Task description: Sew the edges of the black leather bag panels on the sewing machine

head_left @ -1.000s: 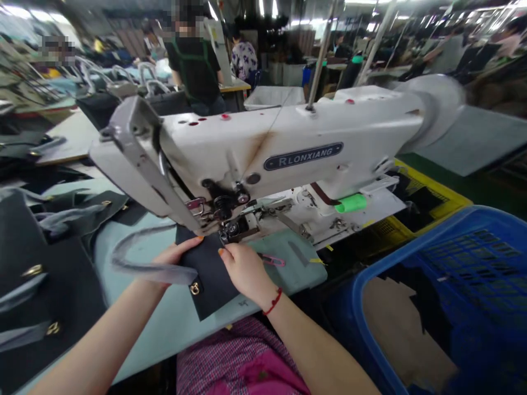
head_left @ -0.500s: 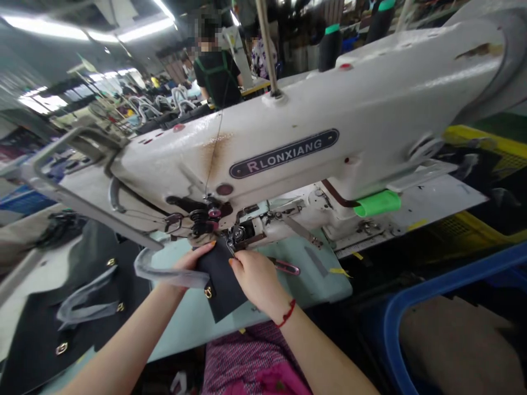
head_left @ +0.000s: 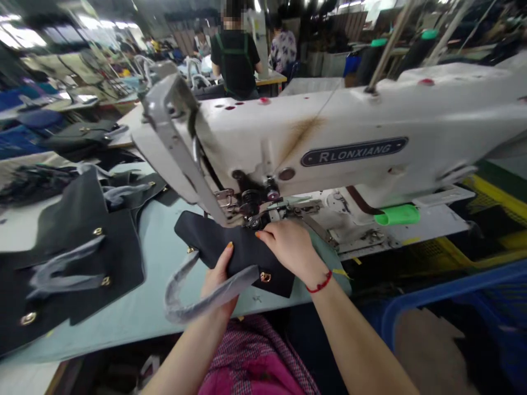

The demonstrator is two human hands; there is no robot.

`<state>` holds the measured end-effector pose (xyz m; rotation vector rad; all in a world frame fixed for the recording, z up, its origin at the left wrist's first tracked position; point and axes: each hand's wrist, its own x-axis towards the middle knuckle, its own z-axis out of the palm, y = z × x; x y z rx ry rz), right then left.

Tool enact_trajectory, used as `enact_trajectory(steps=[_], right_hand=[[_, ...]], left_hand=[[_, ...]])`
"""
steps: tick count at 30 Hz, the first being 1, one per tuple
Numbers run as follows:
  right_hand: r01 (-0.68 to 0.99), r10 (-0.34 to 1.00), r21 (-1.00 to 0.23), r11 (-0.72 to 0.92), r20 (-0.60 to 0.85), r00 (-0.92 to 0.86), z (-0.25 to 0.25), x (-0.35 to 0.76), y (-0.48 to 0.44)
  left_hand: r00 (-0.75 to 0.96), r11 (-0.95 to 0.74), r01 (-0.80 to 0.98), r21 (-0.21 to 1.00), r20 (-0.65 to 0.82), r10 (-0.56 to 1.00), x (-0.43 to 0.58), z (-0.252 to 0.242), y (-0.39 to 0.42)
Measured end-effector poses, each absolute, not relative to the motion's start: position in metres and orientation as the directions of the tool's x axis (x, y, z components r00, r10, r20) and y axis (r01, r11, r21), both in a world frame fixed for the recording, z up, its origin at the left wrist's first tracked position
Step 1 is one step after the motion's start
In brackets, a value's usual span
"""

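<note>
At the left, dark pieces [head_left: 113, 252] with plastic-wrapped handles and gold-coloured fittings lie overlapping on the pale green counter [head_left: 158, 236]. Just right of them, apart, is the dark panel [head_left: 249, 252] being worked, slanting down toward the right, its far edge by the needle area of the white sewing machine [head_left: 349, 123]. Its own wrapped handle [head_left: 173, 299] loops toward the person, one end at each of two gold-coloured fittings. The left hand [head_left: 218, 277] is at the panel's near edge, clamped on it: thumb on top, fingers out of sight beneath, with the handle crossing over the hand. Further right, the right hand [head_left: 290, 244] rests over the panel's right part, fingers curled together, thumb tip close to the needle area; whether it pinches the material cannot be told. A red bracelet [head_left: 319, 284] circles that wrist. Beyond are a green tube [head_left: 397, 215] under the machine and a blue basket [head_left: 389, 321].
</note>
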<state>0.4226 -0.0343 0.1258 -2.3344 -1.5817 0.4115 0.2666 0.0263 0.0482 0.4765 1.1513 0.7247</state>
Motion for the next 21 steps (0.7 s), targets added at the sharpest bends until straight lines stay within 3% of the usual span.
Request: enact_trajectory(steps=[2, 8, 13, 21], right_hand=[[0.856, 0.929, -0.371, -0.361, -0.067, 0.363, 0.127, 0.422, -0.032], [0.855, 0.930, -0.376, -0.358, -0.067, 0.360, 0.127, 0.420, -0.031], [0.840, 0.937, -0.425, -0.338, -0.069, 0.342, 0.128, 0.422, -0.028], [0.802, 0.947, -0.520, -0.294, -0.043, 0.319, 0.119, 0.428, -0.028]], left_hand=[[0.162, 0.647, -0.376, 0.663, -0.641, 0.751, 0.273, 0.053, 0.020], [0.268, 0.666, -0.448, 0.597, -0.621, 0.737, 0.272, 0.066, 0.015], [0.225, 0.631, -0.511, 0.584, -0.618, 0.754, 0.273, 0.069, 0.016], [0.178, 0.613, -0.481, 0.627, -0.615, 0.768, 0.273, 0.066, 0.015]])
